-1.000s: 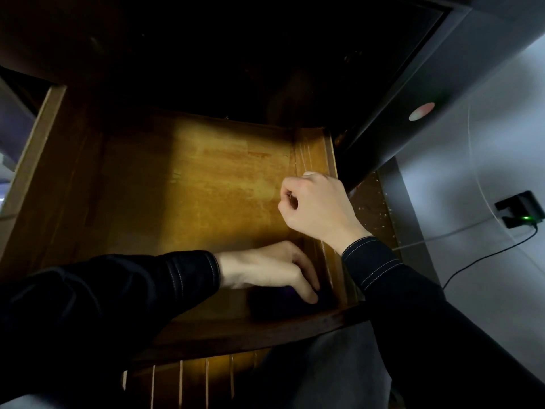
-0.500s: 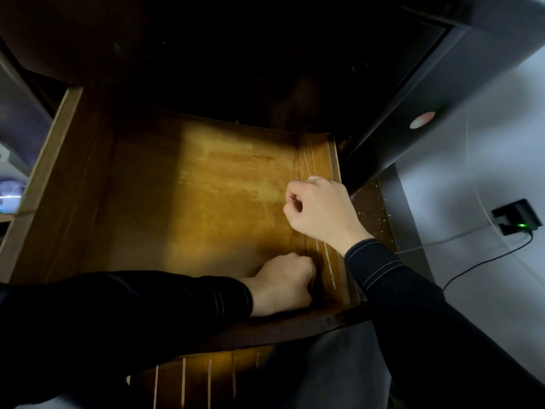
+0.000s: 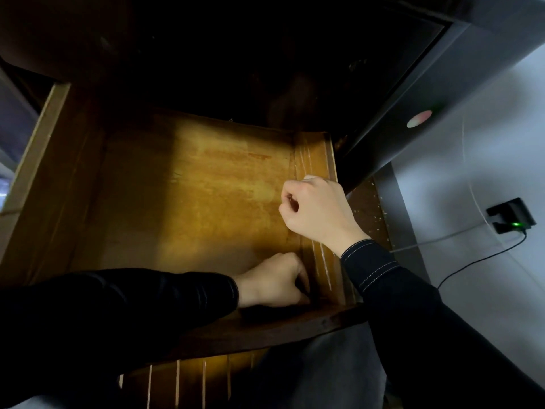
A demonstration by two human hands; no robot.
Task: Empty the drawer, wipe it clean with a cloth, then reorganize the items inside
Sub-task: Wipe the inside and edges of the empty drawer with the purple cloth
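Both hands are inside the open wooden drawer (image 3: 188, 202), which fills the middle of the view with its bare, stained floor lit amber. No loose items show on that floor.

Left hand (image 3: 274, 280) sits at about five o'clock in the drawer, in the near right corner where the front panel meets the right side wall. Its fingers are curled under into a fist, pressed down toward the drawer floor; the corner beneath it is in deep shadow, so I cannot tell whether it holds a cloth or anything else. Its black sleeve (image 3: 118, 314) crosses the front edge from eight o'clock.

Right hand (image 3: 317, 208) is at about three o'clock, up against the right side wall (image 3: 314, 154) of the drawer. It too is clenched, thumb tucked against the forefinger, and a small pale edge shows at the far side of the knuckles; what that is cannot be made out. Its dark cuff (image 3: 368, 261) has light stitching.

Beyond the drawer at twelve o'clock, the cabinet opening (image 3: 250, 54) is black. Off to the right at three o'clock, a dark charger (image 3: 511, 215) with a green light sits against a pale surface, with a cable (image 3: 472, 262) trailing from it.
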